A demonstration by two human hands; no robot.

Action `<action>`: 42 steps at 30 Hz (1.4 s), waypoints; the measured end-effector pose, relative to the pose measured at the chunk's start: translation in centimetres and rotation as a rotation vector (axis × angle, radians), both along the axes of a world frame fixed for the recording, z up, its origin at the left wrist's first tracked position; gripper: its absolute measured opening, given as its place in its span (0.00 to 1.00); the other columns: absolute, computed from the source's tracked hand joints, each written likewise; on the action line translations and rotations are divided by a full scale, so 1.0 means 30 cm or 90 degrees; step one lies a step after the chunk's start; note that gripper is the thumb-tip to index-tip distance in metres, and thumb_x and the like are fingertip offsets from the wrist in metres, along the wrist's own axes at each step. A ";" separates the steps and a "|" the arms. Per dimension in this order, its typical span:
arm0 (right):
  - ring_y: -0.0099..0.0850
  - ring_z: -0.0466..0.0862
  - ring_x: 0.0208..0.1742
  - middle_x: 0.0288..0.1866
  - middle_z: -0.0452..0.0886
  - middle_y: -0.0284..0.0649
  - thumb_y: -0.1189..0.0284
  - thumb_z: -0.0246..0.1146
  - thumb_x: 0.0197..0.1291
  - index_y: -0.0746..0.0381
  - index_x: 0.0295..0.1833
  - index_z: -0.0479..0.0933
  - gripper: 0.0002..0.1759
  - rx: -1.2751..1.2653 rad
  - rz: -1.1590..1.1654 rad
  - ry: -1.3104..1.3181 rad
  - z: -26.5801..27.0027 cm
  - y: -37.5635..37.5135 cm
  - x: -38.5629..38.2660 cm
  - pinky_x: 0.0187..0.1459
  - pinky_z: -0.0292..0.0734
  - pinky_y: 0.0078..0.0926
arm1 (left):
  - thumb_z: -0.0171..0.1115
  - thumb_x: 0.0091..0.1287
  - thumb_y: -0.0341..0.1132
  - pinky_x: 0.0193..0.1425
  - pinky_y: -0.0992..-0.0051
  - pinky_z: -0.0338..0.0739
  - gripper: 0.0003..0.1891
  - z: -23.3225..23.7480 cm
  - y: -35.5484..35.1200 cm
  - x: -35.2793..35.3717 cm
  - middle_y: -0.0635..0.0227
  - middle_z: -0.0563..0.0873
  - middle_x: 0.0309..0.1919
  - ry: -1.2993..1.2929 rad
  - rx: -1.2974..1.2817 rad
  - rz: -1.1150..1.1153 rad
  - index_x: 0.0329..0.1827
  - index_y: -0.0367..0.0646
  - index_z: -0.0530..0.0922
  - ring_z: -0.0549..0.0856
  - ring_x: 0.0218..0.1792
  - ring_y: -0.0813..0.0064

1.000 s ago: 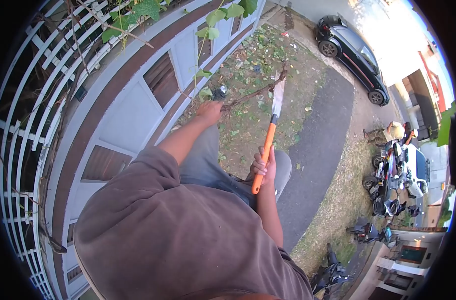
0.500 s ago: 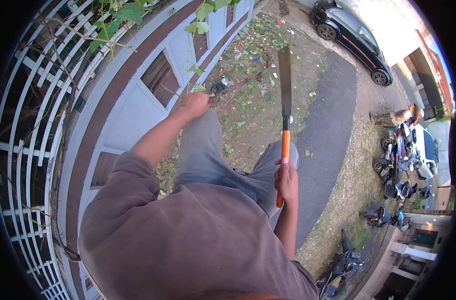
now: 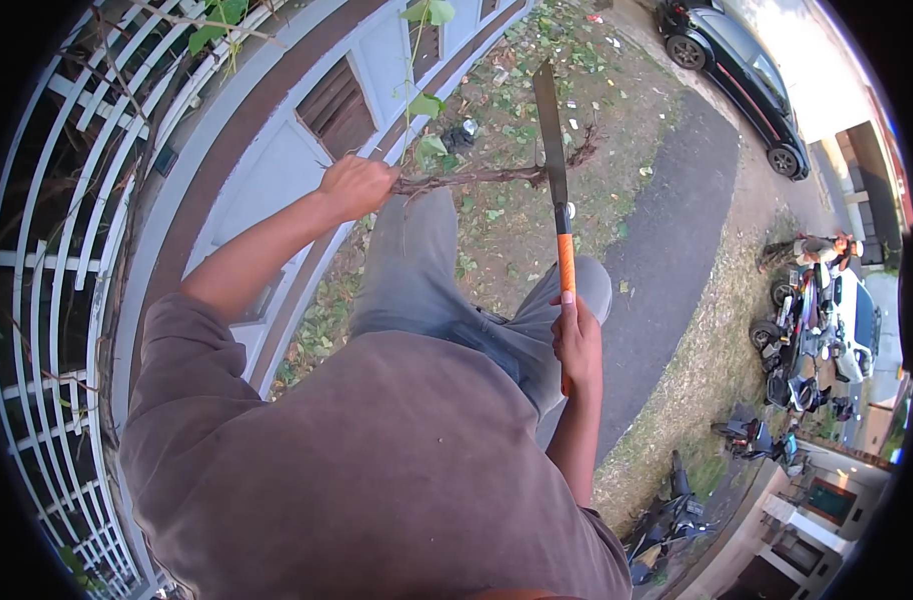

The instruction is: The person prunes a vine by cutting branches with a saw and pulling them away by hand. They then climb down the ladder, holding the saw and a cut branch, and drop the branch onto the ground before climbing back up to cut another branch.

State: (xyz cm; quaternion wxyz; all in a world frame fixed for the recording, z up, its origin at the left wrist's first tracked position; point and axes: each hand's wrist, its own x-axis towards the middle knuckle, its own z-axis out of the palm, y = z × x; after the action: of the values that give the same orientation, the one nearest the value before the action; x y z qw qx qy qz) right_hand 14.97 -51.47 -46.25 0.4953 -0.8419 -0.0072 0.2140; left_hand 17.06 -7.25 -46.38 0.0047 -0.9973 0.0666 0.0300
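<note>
My left hand (image 3: 360, 187) is closed around the end of a dry, brown woody branch (image 3: 472, 179), held in front of the wall. The branch stretches to the right, its twiggy far end showing beyond the machete's blade. In my right hand (image 3: 578, 340) is a machete (image 3: 552, 130) with an orange-wrapped handle, its long dark blade pointing up and away from me. The blade crosses over the branch in this view. Both of my knees are bent below my hands.
A low painted wall (image 3: 247, 190) with white metal railing (image 3: 52, 260) runs along my left. Leaves and litter lie on the ground (image 3: 507, 230). To the right are a paved strip (image 3: 667, 240), a black car (image 3: 732, 75), several motorcycles (image 3: 792, 330) and a person (image 3: 817, 250).
My left hand has moved left and slightly up, drawing the branch with it into plain view. The machete's blade now leans left and overlaps the branch. The whole view has shifted slightly.
</note>
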 end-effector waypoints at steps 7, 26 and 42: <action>0.14 0.63 0.19 0.23 0.65 0.24 0.50 0.50 0.86 0.64 0.55 0.79 0.26 -0.002 0.010 0.010 0.049 -0.019 -0.065 0.20 0.59 0.20 | 0.64 0.72 0.38 0.48 0.50 0.84 0.08 0.052 0.137 -0.045 0.56 0.91 0.38 -0.016 0.040 0.117 0.42 0.42 0.83 0.91 0.42 0.49; 0.29 0.84 0.43 0.50 0.85 0.48 0.56 0.53 0.84 0.67 0.56 0.76 0.22 0.495 0.120 0.073 0.312 0.434 -0.028 0.44 0.82 0.29 | 0.67 0.71 0.35 0.44 0.59 0.88 0.10 0.001 -0.109 0.557 0.74 0.95 0.48 0.018 0.269 -0.045 0.49 0.50 0.93 0.94 0.49 0.64; 0.21 0.85 0.49 0.58 0.76 0.40 0.85 0.70 0.67 0.60 0.47 0.68 0.17 0.704 0.119 0.221 0.504 0.564 -0.217 0.51 0.82 0.23 | 0.63 0.77 0.38 0.53 0.56 0.86 0.16 -0.087 -0.222 0.808 0.71 0.91 0.61 0.107 0.423 -0.035 0.64 0.52 0.89 0.90 0.61 0.63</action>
State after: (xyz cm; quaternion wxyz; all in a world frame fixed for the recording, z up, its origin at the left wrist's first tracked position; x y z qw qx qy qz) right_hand 8.46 -34.55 -31.13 0.8340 -0.4067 -0.1105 0.3561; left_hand 41.29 -13.93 -48.99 0.3244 -0.9332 0.0799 0.1321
